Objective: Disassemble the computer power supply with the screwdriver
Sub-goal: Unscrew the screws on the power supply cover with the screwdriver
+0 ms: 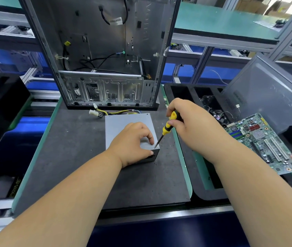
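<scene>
The power supply [124, 125] sits on a dark mat [70, 154]; our left hand [132, 141] grips its near corner, hiding part of the top. Our right hand [186, 118] holds the screwdriver [166, 128], tip at that corner; we cannot make out the screw. An open computer case [106, 50] stands behind, and a motherboard [266, 141] lies on a tray [204, 184] to the right.

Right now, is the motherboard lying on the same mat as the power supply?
No, the motherboard lies off to the right, beyond the mat holding the power supply.
</scene>
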{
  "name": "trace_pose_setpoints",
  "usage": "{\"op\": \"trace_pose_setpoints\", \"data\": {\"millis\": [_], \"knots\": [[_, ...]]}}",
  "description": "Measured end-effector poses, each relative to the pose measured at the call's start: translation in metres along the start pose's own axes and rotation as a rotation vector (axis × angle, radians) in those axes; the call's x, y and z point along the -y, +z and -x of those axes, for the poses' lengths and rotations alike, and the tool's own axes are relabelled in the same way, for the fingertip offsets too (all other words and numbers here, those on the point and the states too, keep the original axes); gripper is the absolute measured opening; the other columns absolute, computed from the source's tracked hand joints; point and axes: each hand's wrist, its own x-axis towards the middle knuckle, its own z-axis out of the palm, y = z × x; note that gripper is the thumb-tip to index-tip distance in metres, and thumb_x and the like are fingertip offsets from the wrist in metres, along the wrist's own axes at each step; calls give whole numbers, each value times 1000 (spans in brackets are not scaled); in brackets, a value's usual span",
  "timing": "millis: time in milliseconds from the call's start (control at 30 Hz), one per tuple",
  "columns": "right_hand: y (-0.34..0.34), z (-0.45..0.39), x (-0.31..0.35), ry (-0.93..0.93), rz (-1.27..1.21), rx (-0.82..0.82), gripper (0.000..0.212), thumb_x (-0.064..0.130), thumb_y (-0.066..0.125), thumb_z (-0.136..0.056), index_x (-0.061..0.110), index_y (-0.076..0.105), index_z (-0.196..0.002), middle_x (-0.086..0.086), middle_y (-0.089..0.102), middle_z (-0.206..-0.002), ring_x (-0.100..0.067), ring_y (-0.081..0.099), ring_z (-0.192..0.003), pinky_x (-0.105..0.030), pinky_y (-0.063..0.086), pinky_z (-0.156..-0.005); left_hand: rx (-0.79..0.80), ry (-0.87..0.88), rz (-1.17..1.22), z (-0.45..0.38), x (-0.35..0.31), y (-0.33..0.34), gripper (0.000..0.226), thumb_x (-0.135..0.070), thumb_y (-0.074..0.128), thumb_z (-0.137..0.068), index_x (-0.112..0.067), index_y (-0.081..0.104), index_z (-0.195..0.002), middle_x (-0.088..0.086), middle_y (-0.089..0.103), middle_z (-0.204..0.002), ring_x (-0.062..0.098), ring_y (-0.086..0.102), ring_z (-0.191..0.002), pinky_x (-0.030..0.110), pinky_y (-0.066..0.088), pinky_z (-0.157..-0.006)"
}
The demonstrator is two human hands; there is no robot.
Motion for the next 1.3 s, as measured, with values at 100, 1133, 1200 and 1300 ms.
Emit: {"op": "trace_pose_setpoints", "data": {"millis": [100, 1133, 1200, 1300], "knots": [[-2, -1, 2, -39, -3, 47, 17, 14, 58, -97, 28, 49, -96, 12, 48, -89, -10, 49, -77, -27, 38, -64, -1, 5, -6, 0, -1, 0, 21, -30, 81, -72, -33, 65, -86, -17, 52, -104, 10, 43, -108, 36, 44, -93], [-3, -7, 5, -87, -90, 78, 8, 20, 52, -100, 15, 47, -96, -2, 62, -88, -24, 56, -85, -41, 48, -75, 15, 4, 59, 0, -4, 0, 23, -38, 82, -71, -43, 65, -85, -21, 58, -105, 6, 42, -110, 33, 44, -93], [-5, -6, 3, -121, -98, 91, 7, 16, 53, -99, 16, 48, -94, 1, 59, -87, -20, 53, -84, -39, 46, -74, 20, -1, 125, -2, -5, -2, 28, -34, 85, -71, -43, 66, -89, -17, 62, -106, 10, 48, -111, 34, 42, -98], [-9, -7, 1, -155, -120, 143, 10, 11, 52, -97, 18, 51, -92, 4, 58, -91, -16, 52, -88, -37, 46, -78, 14, -34, 319, -1, -8, -9, 35, -19, 85, -73, -40, 69, -97, -17, 66, -104, 7, 54, -108, 22, 41, -96]]}}
